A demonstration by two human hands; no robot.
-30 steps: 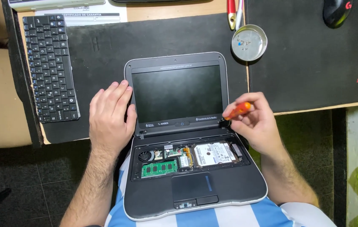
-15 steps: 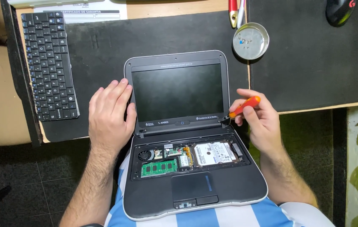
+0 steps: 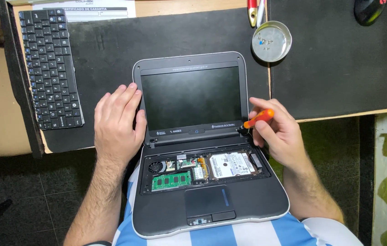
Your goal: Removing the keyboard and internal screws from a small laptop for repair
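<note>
Our left hand (image 3: pixel 117 122) lies spread, fingers together, against the netbook (image 3: pixel 202 150) screen's left edge; our right hand (image 3: pixel 279 133) pinches an orange screwdriver (image 3: pixel 258 119), its tip at the right hinge.

A matt grey plastic laptop (image 3: pixel 193 136) showed a glossy dark screen; a shiny metal dish (image 3: pixel 271 41) sat far right on a matt black mat (image 3: pixel 111 41).

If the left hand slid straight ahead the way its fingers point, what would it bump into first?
The left hand rests beside the laptop's screen, fingers pointing up the black desk mat. Ahead is bare mat, then probably the white paper at the desk's far edge. The detached keyboard lies off to its left.
</note>
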